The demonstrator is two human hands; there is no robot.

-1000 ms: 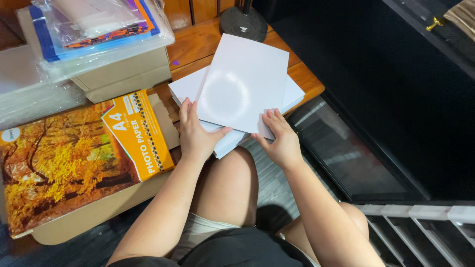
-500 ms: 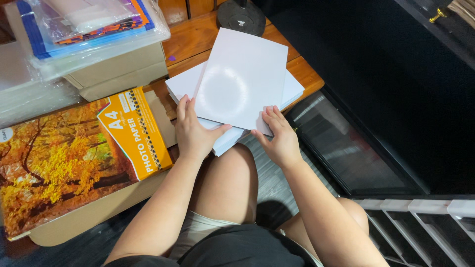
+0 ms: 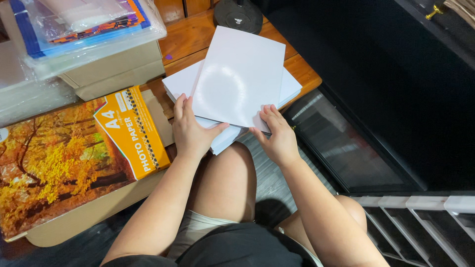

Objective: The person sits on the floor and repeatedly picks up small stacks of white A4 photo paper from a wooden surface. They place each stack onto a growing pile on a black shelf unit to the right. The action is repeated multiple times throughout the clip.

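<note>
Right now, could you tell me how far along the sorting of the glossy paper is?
Done: a white pile already lies on the wooden table. In hand: the left hand and right hand hold a glossy stack above it. Left: that stack is not yet set down, and the orange paper pack lies alongside.

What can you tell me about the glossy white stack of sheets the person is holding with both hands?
The stack of white sheets is glossy, with a soft glare near its middle, and thin, its near edge showing dark. It lies turned at an angle on a second pile of white paper on the wooden surface. The left hand grips its near left corner, thumb along the edge; the right hand holds the near right corner. Its far corner points toward a dark round object.
</note>
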